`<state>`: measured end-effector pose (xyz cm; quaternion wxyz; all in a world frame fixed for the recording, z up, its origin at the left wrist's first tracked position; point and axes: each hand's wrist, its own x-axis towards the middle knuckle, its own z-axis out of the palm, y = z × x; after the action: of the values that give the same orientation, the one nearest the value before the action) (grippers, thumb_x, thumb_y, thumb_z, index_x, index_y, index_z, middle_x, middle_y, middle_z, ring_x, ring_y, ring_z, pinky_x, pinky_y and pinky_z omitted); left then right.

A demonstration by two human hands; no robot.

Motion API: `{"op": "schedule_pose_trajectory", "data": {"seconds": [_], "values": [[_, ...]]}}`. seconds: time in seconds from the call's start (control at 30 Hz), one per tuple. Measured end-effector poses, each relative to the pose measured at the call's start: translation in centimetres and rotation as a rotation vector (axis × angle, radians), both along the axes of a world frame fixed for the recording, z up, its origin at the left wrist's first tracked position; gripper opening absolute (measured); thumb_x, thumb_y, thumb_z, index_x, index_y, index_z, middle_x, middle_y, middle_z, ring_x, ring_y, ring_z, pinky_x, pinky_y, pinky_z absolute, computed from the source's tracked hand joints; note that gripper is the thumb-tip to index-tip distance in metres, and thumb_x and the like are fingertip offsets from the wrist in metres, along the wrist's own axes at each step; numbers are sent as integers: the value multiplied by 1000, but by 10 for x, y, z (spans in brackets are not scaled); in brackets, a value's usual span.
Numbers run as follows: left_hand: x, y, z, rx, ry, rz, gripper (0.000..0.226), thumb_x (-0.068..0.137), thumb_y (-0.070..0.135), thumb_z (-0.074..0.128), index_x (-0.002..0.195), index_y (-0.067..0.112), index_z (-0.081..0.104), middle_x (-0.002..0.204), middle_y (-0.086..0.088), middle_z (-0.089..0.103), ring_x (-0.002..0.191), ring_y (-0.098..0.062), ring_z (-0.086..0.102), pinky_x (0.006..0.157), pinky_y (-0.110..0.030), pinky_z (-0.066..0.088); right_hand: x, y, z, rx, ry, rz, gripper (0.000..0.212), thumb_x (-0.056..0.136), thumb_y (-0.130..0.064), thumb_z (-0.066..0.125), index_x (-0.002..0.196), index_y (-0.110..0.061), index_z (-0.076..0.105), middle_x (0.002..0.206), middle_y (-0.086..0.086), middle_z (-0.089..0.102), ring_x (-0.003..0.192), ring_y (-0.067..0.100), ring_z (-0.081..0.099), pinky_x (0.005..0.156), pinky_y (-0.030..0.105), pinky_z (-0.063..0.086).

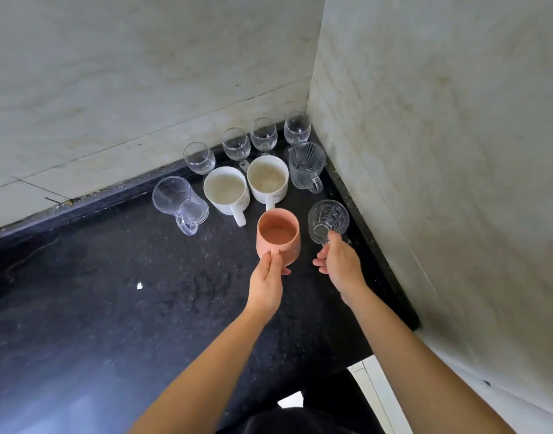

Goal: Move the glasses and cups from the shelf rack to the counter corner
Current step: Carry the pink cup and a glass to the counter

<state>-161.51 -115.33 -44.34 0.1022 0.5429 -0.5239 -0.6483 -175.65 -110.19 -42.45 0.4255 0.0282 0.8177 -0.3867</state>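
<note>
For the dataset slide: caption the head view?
Left hand holds a pink mug, right hand a patterned glass cup, in the counter corner beside wine glasses, white mugs and glass mugs.

The black speckled counter carried a white mug, upright, handle toward the camera. Just left of that mug stood a second white mug, and farther left a clear glass mug. Just right of it stood a ribbed glass mug. Behind it four stemmed glasses lined the counter's back edge. In front of it were a pink cup and a patterned glass cup; whether these rested on the counter could not be told. Well in front and leftward lay a white speck.
</note>
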Motion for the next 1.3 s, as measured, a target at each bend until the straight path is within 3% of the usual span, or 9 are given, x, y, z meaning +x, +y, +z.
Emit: {"op": "schedule_pose_trajectory", "data": {"seconds": [0.23,0.47,0.63,0.77,0.9,0.97,1.07,1.17,1.3], "values": [[-33,6,-12,17,15,-14,33,105,36,40,100,12,62,94,-3,67,97,-22,64,94,-35,50,-19,-2,-8,-64,18,65,53,105,-45,31,88,-6,62,89,7,68,83,18,72,92,47,55],[-40,-2,-9,31,-84,-59,24,105,30,45,108,21,67,109,7,71,99,-10,66,88,-34,56,-32,-4,-1,-82,83,223,53,101,-61,28,95,-22,64,99,-8,66,84,13,71,91,48,55],[-42,-9,1,82,-150,-46,25,104,28,47,111,17,68,109,2,69,100,-14,66,87,-33,59,-38,1,9,-37,167,273,62,102,-56,34,103,-2,64,98,7,68,89,24,69,89,51,54],[-39,-8,3,90,-200,-64,36,102,40,48,97,9,66,113,-11,62,89,-18,62,82,-36,58,-36,12,14,-44,196,263,42,100,-55,36,106,-20,59,108,4,67,101,24,67,93,47,53],[-33,-9,5,42,-299,-164,55,97,57,44,110,8,64,135,-16,40,97,-27,57,94,-43,51,-33,24,25,-109,323,285,55,97,-54,33,77,-8,55,73,9,53,68,19,57,65,37,46],[-28,-10,22,-70,-313,-226,51,100,53,40,130,13,55,143,-8,31,113,-20,49,98,-36,42,-29,29,28,-74,422,340,49,99,-53,37,101,-11,63,102,7,62,93,18,61,79,36,49],[-7,-15,46,-471,-433,-266,57,103,45,38,152,16,32,157,-10,25,144,-27,27,115,-42,28,-19,27,37,-46,776,453,58,101,-47,44,146,-10,42,150,17,41,138,32,40,110,46,38],[29,-25,80,-815,-557,-235,59,103,47,34,153,16,30,159,-15,27,149,-34,19,118,-52,25,-3,8,53,-117,978,628,65,101,-53,35,154,-14,31,162,21,23,149,38,22,117,53,27],[98,-30,132,-1008,-755,-93,64,100,51,26,152,14,32,161,-17,24,150,-37,18,118,-56,23,42,-29,70,-269,990,857,71,100,-60,31,158,-19,21,166,21,7,152,43,9,121,58,15]]}}
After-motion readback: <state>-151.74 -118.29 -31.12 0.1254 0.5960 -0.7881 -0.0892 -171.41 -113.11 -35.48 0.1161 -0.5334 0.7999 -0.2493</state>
